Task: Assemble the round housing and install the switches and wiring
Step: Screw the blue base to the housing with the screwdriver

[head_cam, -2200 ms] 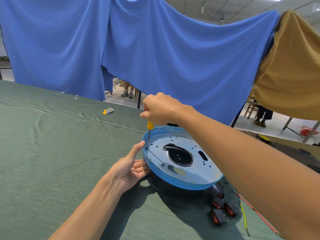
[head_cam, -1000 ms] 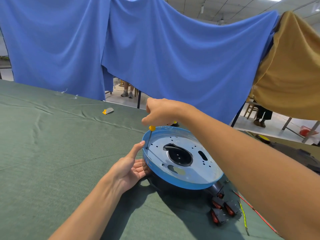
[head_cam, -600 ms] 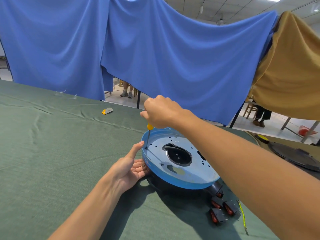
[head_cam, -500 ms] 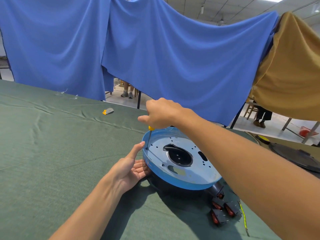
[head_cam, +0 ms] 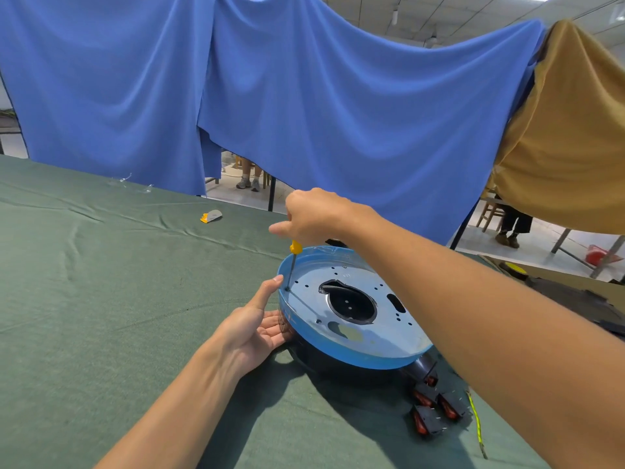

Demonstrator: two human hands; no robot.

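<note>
Twisting a little since a moment ago, the right hand [head_cam: 313, 216] stays clenched on the yellow-handled screwdriver [head_cam: 293, 258], upright over the round housing [head_cam: 351, 309]'s left rim, where the left hand [head_cam: 252, 328] steadies it on the bench [head_cam: 101, 299], fingers spread.

The round housing [head_cam: 351, 316] sits on the table [head_cam: 101, 299]. Left of the housing, touching its rim, is the left hand [head_cam: 250, 330]. Above the housing's left edge is the right hand [head_cam: 313, 216], with the screwdriver [head_cam: 293, 262] standing upright beneath it, tip on the housing's top plate. The switches [head_cam: 436, 406] lie just right of the housing's near edge, the wire [head_cam: 476, 421] right of them. A small part [head_cam: 211, 216] lies well behind the housing, to its left.
</note>
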